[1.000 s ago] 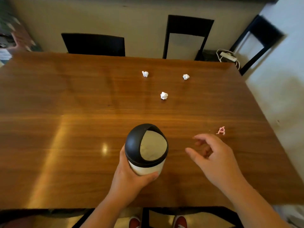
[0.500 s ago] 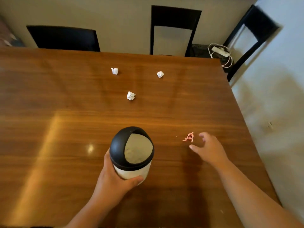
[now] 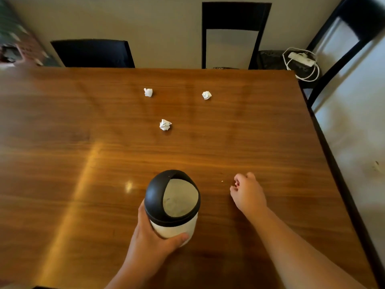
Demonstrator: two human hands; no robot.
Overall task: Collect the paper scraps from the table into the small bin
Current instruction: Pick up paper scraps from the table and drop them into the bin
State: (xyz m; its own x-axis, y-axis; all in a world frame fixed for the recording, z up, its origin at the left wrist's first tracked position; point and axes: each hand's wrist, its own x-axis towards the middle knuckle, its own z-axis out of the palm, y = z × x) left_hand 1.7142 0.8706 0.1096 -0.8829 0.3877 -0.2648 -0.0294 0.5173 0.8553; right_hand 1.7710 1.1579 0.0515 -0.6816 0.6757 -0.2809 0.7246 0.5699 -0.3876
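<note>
A small white bin [image 3: 174, 227] with a black domed lid and a pale swing flap stands on the wooden table [image 3: 83, 163]. My left hand [image 3: 150, 240] is wrapped around its lower body. To the right of the bin, my right hand [image 3: 248, 193] rests on the table with its fingers curled over a small pink paper scrap [image 3: 236, 185], of which only a sliver shows. Three crumpled white paper balls lie farther back: one in the middle [image 3: 165, 124], one at the back left [image 3: 148, 92], one at the back right [image 3: 206, 95].
Black chairs stand behind the table [image 3: 92, 53], [image 3: 235, 15] and at the right corner [image 3: 341, 44]. A white power strip with a coiled cable [image 3: 302, 59] lies on a seat by the far right corner. The table's right edge [image 3: 333, 163] drops to a pale floor.
My right hand reached to the pink scrap, and its fingers have closed over it. My left hand stays on the bin. The camera view shifted.
</note>
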